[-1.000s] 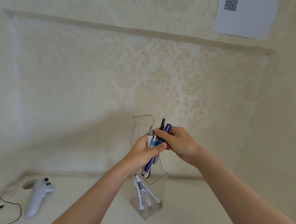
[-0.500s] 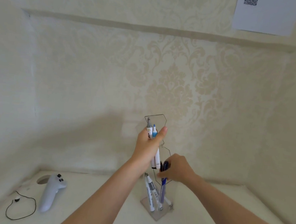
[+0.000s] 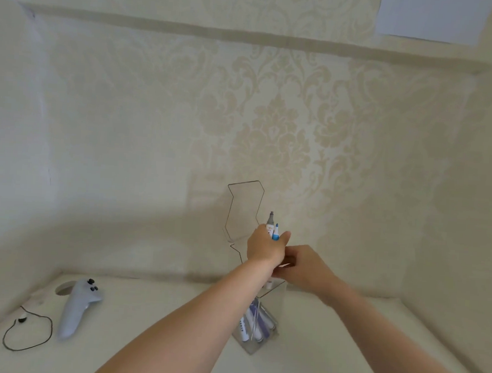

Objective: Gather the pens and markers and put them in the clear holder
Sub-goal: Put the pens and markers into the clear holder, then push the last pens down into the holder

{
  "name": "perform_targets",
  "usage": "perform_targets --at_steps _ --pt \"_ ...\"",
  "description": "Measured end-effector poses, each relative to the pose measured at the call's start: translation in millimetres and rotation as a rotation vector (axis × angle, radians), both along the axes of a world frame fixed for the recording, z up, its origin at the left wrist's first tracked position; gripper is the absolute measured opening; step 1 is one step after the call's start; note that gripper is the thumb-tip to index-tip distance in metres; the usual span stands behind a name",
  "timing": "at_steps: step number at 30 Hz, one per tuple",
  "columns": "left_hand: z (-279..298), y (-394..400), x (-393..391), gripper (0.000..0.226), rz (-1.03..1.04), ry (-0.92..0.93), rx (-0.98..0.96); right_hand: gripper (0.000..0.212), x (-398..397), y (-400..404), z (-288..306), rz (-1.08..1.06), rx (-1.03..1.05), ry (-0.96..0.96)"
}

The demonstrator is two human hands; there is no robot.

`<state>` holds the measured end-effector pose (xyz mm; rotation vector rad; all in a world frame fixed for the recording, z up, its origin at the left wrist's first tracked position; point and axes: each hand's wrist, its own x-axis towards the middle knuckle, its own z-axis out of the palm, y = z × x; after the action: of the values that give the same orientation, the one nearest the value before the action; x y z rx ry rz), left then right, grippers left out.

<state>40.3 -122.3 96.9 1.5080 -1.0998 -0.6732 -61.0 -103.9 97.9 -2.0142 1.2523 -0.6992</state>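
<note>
My left hand (image 3: pixel 265 246) is raised above the clear holder (image 3: pixel 278 302) and grips two markers upright: a grey-tipped marker (image 3: pixel 271 220) and a blue-tipped marker (image 3: pixel 276 232). My right hand (image 3: pixel 306 266) sits just right of it, its fingers curled onto the white lower barrel of the markers below my left palm. The holder stands on the pale table near the wall, and its tall clear back panel (image 3: pixel 243 209) rises behind my hands. Several pens and markers (image 3: pixel 252 322) lean inside it, including a blue one.
A white handheld controller (image 3: pixel 77 307) lies on the table at the left, beside a round hole (image 3: pixel 64 287) and a looped black cord (image 3: pixel 25 331). A patterned wall closes the back, with a sheet of paper (image 3: pixel 431 17) stuck at the top right.
My right hand took the blue pen from the bundle, lowered it into the holder, let go and came back up to my left hand. My left hand keeps two markers.
</note>
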Motion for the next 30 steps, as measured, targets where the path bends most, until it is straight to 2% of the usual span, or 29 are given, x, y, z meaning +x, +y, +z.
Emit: perform_targets --at_steps 2,4,6,8,13,17,19,20,22,23,24,25,27,28,30 --pt "-11 -3 1 0.034 0.041 0.084 0.11 0.013 7 0 -14 -0.1 -0.086 0.053" --pt "-18 -3 3 0.03 0.089 0.145 0.187 0.003 15 -2 -21 -0.135 -0.098 0.12" --pt "-21 -3 5 0.027 0.1 0.17 0.235 0.004 21 -4 -23 -0.163 -0.098 0.215" --pt "-22 -5 7 0.033 0.073 0.228 0.269 0.016 25 -6 -23 -0.182 -0.087 0.271" --pt "-10 3 3 0.053 0.026 0.228 0.37 0.021 24 -11 -23 -0.173 0.009 0.252" --pt "12 35 7 0.049 -0.037 0.162 0.309 0.015 17 -12 -26 -0.118 0.084 0.136" --pt "19 58 19 0.056 -0.151 0.161 0.172 0.011 10 -12 -27 -0.146 0.102 -0.023" --pt "23 71 28 0.054 -0.186 0.141 0.035 0.011 4 -14 -27 -0.177 0.106 -0.14" --pt "33 89 52 0.038 -0.049 0.04 -0.327 0.006 -6 -17 -25 -0.263 0.119 -0.365" --pt "37 90 66 0.032 0.091 -0.001 -0.458 0.004 -11 -18 -24 -0.297 0.147 -0.451" --pt "42 88 79 0.035 0.21 -0.017 -0.499 0.007 -14 -20 -25 -0.312 0.197 -0.522" --pt "47 82 89 0.049 0.26 0.008 -0.428 0.012 -15 -19 -26 -0.311 0.263 -0.573" --pt "57 67 100 0.077 0.121 0.239 -0.09 0.018 -13 -17 -29 -0.297 0.373 -0.625" --pt "62 60 100 0.083 0.022 0.378 0.011 0.021 -11 -17 -31 -0.294 0.404 -0.65" --pt "70 47 98 0.08 -0.068 0.512 0.044 0.024 -9 -17 -34 -0.305 0.434 -0.689"
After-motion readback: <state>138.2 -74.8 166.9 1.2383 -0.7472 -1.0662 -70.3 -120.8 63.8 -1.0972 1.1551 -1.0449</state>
